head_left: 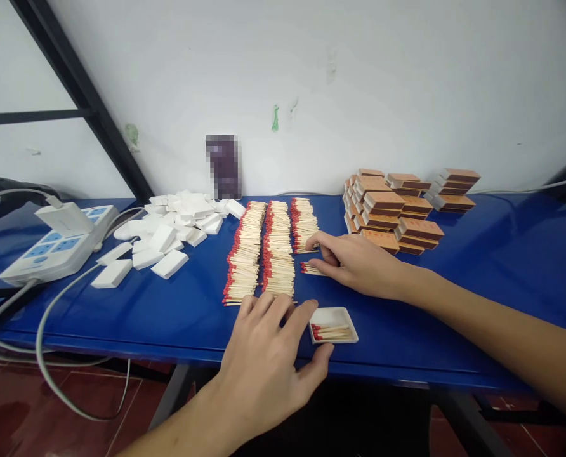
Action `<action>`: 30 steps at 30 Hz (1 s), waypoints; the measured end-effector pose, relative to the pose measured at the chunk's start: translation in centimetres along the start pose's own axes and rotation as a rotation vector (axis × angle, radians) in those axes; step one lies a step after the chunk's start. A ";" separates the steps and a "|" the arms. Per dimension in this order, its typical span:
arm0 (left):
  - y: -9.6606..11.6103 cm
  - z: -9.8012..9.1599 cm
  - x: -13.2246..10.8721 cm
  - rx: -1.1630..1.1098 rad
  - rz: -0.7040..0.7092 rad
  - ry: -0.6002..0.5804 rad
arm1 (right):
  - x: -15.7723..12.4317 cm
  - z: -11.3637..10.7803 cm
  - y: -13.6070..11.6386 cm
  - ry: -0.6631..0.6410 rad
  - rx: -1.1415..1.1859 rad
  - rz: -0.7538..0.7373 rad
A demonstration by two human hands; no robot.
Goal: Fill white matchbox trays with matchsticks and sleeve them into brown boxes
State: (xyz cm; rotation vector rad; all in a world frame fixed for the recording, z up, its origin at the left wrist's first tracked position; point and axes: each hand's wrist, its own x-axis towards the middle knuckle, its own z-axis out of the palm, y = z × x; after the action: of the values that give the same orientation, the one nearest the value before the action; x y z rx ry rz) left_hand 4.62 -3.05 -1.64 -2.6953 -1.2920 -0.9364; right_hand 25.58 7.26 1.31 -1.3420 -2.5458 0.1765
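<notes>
My left hand point(268, 355) is at the front edge of the table. Its thumb and index finger span the left end of a white matchbox tray point(347, 315), which holds several red-tipped matches point(333, 332). My right hand point(354, 260) rests farther back, thumb and index finger apart. The thumb touches a small bunch of matches point(311, 268), while the index finger is at the near end of the short right-hand row of matches point(304, 222). Two longer rows, a middle row point(279, 247) and a left row point(247, 251), lie beside it, red heads to the left.
White empty-looking trays point(169, 228) form a loose pile on the left. Brown matchbox sleeves point(382, 203) are stacked at the back right. A power strip point(59, 247) with cables lies far left. A blurred-out dark object point(224, 168) leans on the wall.
</notes>
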 end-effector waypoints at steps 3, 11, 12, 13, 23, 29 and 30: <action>-0.1 0.1 0.0 0.002 0.001 -0.006 | 0.3 0.0 0.0 0.010 -0.027 0.031; 0.0 0.2 0.0 -0.020 0.003 0.015 | 0.6 -0.1 0.5 0.027 -0.023 0.022; 0.0 0.2 0.0 -0.019 0.004 0.018 | 0.6 0.0 0.5 0.030 -0.017 0.022; 0.0 0.2 0.0 -0.017 0.005 0.021 | 0.7 0.0 0.6 0.034 -0.017 0.027; 0.0 0.1 0.1 -0.002 0.026 0.019 | 1.5 0.2 0.5 0.032 -0.053 0.050; 0.0 0.1 0.0 -0.004 0.029 0.008 | 1.0 0.1 0.5 -0.001 -0.090 0.038; 0.0 0.1 0.0 0.000 0.027 0.013 | 0.9 0.0 0.4 -0.003 -0.092 0.036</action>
State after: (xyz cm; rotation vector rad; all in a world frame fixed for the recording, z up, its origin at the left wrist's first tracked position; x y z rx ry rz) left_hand 4.65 -3.06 -1.73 -2.6956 -1.2499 -0.9493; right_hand 25.40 8.27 1.34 -1.4227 -2.5619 0.0695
